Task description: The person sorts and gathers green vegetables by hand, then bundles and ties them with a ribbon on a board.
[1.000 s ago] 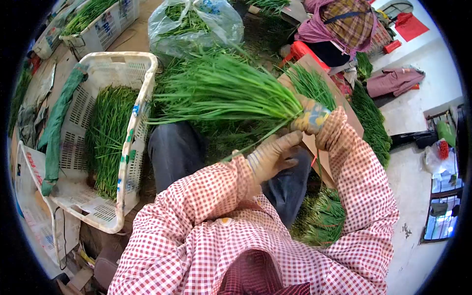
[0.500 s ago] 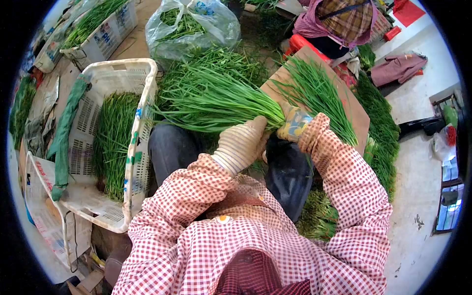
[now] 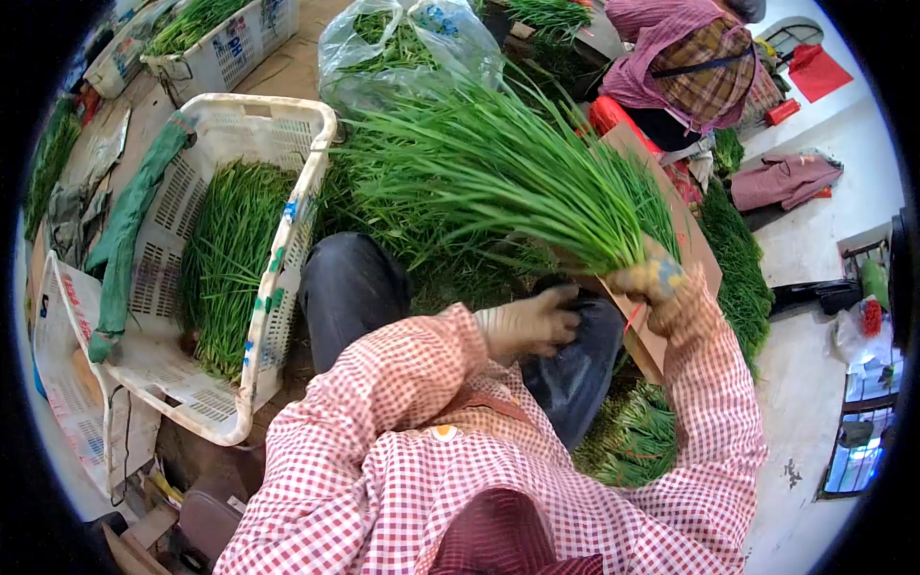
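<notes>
My right hand point(image 3: 654, 278), in a patterned glove, grips a large bunch of long green chives point(image 3: 537, 182) by its pale base. The leaves fan out up and to the left. My left hand point(image 3: 533, 324), in a striped glove and blurred, hovers by my right knee with its fingers apart and nothing in them. Beyond the bunch lies a brown board point(image 3: 704, 257), with more chives partly hidden on it. Under the fanned leaves spreads a heap of loose greens point(image 3: 422, 244). Tied bundles point(image 3: 637, 446) lie below the board.
A white plastic crate point(image 3: 321, 172) with chives stands at my left, a green cloth point(image 3: 134, 240) over its side. Ahead are a clear plastic bag point(image 3: 460, 48) of greens and a co-worker in a plaid hat point(image 3: 704, 72). More greens point(image 3: 738, 278) line the right wall.
The bunch has swung right and up in my right hand. My left hand has let go of its base and moved down toward my right knee. My view has shifted slightly.
</notes>
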The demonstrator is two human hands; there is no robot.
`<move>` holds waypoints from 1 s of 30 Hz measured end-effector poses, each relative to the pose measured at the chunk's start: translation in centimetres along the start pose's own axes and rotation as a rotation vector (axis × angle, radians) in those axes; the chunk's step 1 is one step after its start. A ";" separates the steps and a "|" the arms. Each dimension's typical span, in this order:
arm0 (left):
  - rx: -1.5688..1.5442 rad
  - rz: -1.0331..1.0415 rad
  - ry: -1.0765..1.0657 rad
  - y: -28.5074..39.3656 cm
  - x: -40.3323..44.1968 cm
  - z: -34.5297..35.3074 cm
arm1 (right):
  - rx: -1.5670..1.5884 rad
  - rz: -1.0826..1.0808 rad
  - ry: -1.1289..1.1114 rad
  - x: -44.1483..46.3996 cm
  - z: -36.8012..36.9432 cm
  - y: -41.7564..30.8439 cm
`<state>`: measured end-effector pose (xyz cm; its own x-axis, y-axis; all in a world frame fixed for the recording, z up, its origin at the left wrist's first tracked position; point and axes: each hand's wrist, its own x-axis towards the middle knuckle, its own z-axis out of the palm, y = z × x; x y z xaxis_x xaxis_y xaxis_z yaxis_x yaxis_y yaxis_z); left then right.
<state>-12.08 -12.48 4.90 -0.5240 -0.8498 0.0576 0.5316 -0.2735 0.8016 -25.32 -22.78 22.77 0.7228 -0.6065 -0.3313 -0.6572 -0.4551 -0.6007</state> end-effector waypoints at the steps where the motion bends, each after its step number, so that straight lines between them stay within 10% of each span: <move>1: -0.344 0.075 -0.004 -0.8 1.3 -0.5 | 0.265 0.012 0.002 -1.2 0.5 2.2; 2: -0.688 0.149 -0.010 -1.1 1.9 -0.9 | 0.531 0.025 0.008 -2.4 1.3 3.9; 5: -0.711 0.496 0.092 0.6 0.6 -0.5 | -0.352 -0.373 0.073 -7.0 2.8 5.5; 9: -0.653 0.692 0.504 -1.3 -0.5 -1.3 | -0.325 -0.140 -0.059 -14.0 6.9 14.7; 17: -0.670 0.592 0.496 -0.3 -0.7 -0.8 | 0.018 0.226 0.124 -19.3 13.4 25.7; 20: -0.721 0.553 0.630 2.5 -2.1 -3.3 | -0.461 0.173 0.030 -17.4 9.7 19.0; 23: -0.280 0.575 1.184 6.6 -7.6 -8.5 | 1.141 0.595 0.126 -15.3 7.2 17.0; 26: 0.156 0.990 1.587 12.9 -9.1 -1.1 | 0.616 0.356 0.161 -10.8 4.3 12.1; 28: 0.468 1.055 1.313 12.4 -9.8 1.0 | 0.319 0.237 0.208 -6.8 2.4 8.4; 30: 0.619 0.597 0.805 10.9 -10.1 5.4 | 0.111 0.172 0.264 -2.4 0.7 5.3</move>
<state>-4.59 -4.42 16.22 0.3874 -0.8691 0.3075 0.0206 0.3416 0.9396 -30.37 -23.32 19.87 0.5133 -0.8229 -0.2436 -0.7271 -0.2663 -0.6328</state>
